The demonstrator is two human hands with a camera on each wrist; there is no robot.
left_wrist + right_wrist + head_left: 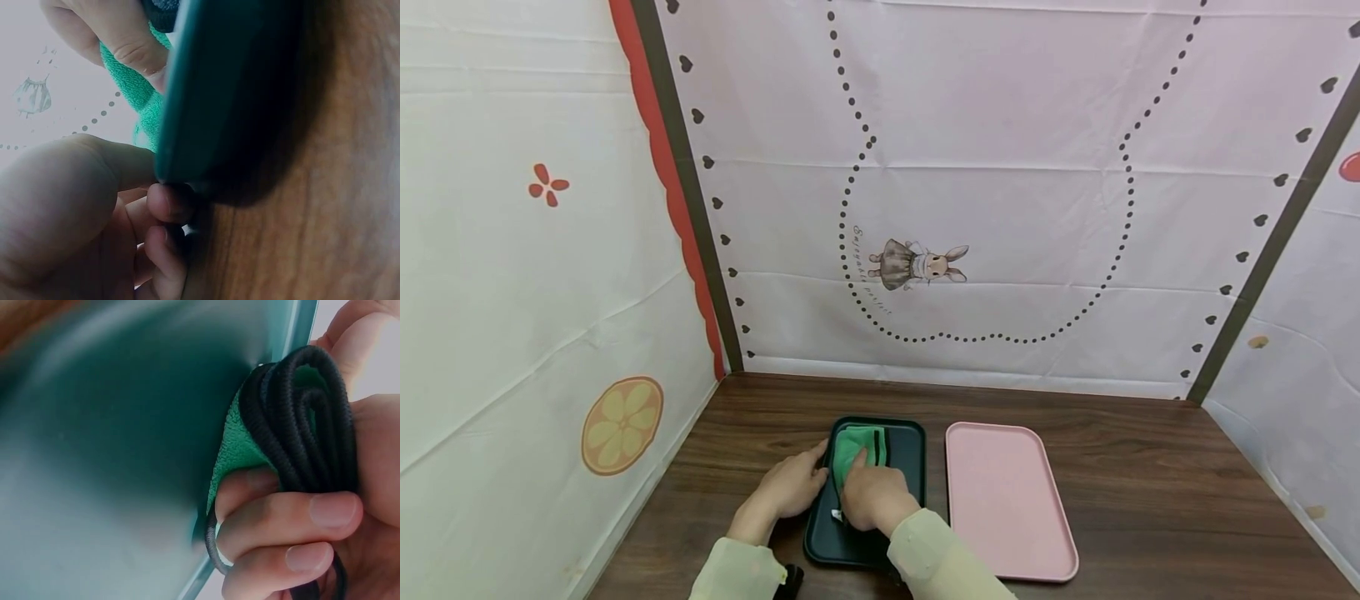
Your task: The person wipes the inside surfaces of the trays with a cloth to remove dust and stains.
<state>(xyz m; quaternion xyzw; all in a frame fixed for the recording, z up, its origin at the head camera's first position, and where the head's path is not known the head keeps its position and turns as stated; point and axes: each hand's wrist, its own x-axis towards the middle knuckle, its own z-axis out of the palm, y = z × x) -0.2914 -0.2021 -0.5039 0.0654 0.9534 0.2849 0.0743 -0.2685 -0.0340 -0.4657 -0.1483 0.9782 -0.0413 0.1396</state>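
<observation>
A dark green tray [906,471] lies on the wooden table in the head view. My left hand [790,483] holds its left edge, thumb along the rim and fingertips curled beneath it in the left wrist view. Over the tray, my right hand [876,497] grips a green towel [852,442] with black edging. The right index finger points forward along the towel, while the other fingers curl round its folded layers. In the right wrist view the black edging [287,419] bends in nested loops beside those fingers. A small white tag [837,515] shows at the towel's near end.
A pink tray [1007,500] lies just right of the dark one, with a narrow gap between them. The wooden table [1150,483] meets printed cloth walls at the back, left and right. Something small and black [790,581] shows beside the left sleeve.
</observation>
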